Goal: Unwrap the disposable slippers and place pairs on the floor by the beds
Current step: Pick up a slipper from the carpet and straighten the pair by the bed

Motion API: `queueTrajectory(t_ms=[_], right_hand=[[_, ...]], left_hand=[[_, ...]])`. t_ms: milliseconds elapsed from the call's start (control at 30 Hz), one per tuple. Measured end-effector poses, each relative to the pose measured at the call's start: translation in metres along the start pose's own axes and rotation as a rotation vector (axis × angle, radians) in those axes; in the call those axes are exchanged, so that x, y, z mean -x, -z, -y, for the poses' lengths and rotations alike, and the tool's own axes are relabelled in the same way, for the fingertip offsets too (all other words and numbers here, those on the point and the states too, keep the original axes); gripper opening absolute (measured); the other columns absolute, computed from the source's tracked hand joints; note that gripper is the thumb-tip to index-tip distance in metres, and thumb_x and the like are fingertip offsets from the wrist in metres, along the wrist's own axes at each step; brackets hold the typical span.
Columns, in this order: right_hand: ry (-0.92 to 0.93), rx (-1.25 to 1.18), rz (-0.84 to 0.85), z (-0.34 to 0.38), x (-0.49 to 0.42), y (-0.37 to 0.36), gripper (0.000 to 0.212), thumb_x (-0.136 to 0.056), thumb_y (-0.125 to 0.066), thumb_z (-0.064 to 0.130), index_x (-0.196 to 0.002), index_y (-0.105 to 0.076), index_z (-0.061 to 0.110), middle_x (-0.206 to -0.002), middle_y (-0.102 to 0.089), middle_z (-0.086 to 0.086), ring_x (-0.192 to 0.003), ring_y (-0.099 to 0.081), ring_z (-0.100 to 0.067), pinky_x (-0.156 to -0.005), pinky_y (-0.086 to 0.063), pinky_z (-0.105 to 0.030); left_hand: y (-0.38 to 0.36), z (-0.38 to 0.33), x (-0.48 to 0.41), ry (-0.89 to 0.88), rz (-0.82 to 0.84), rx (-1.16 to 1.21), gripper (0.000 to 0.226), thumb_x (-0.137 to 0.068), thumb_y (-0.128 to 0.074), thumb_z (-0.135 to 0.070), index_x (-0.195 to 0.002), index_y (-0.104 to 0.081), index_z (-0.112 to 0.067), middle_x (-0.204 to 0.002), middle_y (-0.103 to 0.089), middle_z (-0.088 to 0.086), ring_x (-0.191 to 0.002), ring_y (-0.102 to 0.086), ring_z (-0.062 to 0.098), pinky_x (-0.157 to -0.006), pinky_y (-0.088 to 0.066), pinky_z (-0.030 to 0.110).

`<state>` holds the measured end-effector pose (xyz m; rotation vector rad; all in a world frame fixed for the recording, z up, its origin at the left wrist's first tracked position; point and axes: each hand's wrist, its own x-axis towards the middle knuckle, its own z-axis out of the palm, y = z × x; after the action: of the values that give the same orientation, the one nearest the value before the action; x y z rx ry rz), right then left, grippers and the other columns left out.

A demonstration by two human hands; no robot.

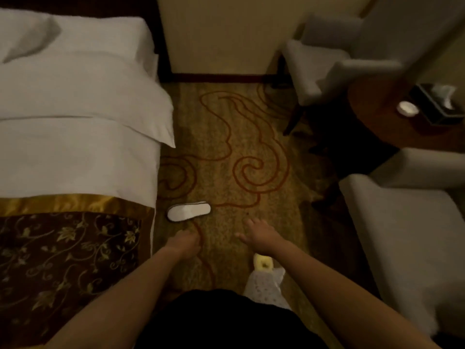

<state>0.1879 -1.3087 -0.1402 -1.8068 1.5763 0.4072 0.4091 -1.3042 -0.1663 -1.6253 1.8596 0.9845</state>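
Note:
A white disposable slipper lies on the patterned carpet close to the side of the bed, its toe end toward the bed. Only this single slipper shows. My left hand hangs just below it with the fingers curled in, and nothing visible in them. My right hand is further right over the carpet, fingers spread and empty. No wrapper is in view.
The bed has white linen and a dark floral runner with gold trim. Two pale armchairs and a round dark table with a tissue box stand at the right. My foot in a yellow slipper shows below.

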Motion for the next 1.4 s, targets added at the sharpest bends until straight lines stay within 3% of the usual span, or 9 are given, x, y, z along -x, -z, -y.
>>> queueTrajectory(t_ms=[233, 467, 567, 733, 1033, 1400], right_hand=[[0.268, 0.228, 0.080, 0.005, -0.134, 0.086, 0.060, -0.092, -0.038, 0.052, -0.136, -0.035, 0.010, -0.141, -0.041, -0.017, -0.129, -0.037, -0.035, -0.107, -0.033, -0.043], [0.582, 0.599, 0.275, 0.014, -0.295, 0.169, 0.065, -0.091, -0.036, 0.056, -0.139, -0.031, 0.011, -0.145, -0.035, -0.016, -0.131, -0.032, -0.035, -0.108, -0.031, -0.047], [0.693, 0.713, 0.307, 0.025, -0.349, 0.188, 0.067, -0.091, -0.036, 0.055, -0.141, -0.029, 0.010, -0.146, -0.034, -0.017, -0.133, -0.031, -0.036, -0.108, -0.029, -0.047], [0.783, 0.765, 0.371, 0.038, -0.410, 0.191, 0.064, -0.092, -0.035, 0.055, -0.137, -0.034, 0.009, -0.143, -0.039, -0.017, -0.129, -0.036, -0.037, -0.107, -0.033, -0.047], [0.816, 0.746, 0.509, 0.046, -0.490, 0.104, 0.059, -0.093, -0.035, 0.053, -0.134, -0.037, 0.010, -0.140, -0.042, -0.016, -0.127, -0.038, -0.033, -0.104, -0.035, -0.043], [0.806, 0.854, 0.495, 0.021, -0.669, -0.106, 0.064, -0.092, -0.037, 0.054, -0.137, -0.034, 0.009, -0.144, -0.037, -0.017, -0.129, -0.038, -0.034, -0.104, -0.037, -0.043]], left_hand=[[0.051, 0.008, -0.064, 0.201, -0.043, 0.285, 0.044, -0.094, -0.038, -0.037, -0.131, -0.049, -0.017, -0.139, -0.046, 0.012, -0.129, -0.041, 0.032, -0.108, -0.037, 0.049], [0.093, 0.000, -0.166, 0.499, -0.141, 0.646, 0.044, -0.095, -0.034, -0.041, -0.130, -0.047, -0.017, -0.138, -0.046, 0.010, -0.126, -0.042, 0.030, -0.104, -0.040, 0.047], [0.105, -0.005, -0.202, 0.576, -0.184, 0.746, 0.047, -0.095, -0.037, -0.041, -0.136, -0.043, -0.020, -0.142, -0.044, 0.011, -0.129, -0.041, 0.031, -0.105, -0.041, 0.047], [0.110, -0.013, -0.241, 0.694, -0.231, 0.868, 0.041, -0.093, -0.039, -0.042, -0.129, -0.050, -0.023, -0.136, -0.049, 0.007, -0.124, -0.045, 0.031, -0.098, -0.045, 0.048], [0.061, 0.010, -0.307, 0.836, -0.225, 0.978, 0.046, -0.092, -0.041, -0.036, -0.136, -0.040, -0.023, -0.134, -0.049, 0.010, -0.123, -0.046, 0.031, -0.098, -0.044, 0.047], [-0.081, 0.081, -0.504, 1.019, -0.490, 1.551, 0.054, -0.094, -0.047, -0.029, -0.144, -0.033, -0.015, -0.145, -0.044, 0.013, -0.130, -0.045, 0.031, -0.109, -0.039, 0.039]])
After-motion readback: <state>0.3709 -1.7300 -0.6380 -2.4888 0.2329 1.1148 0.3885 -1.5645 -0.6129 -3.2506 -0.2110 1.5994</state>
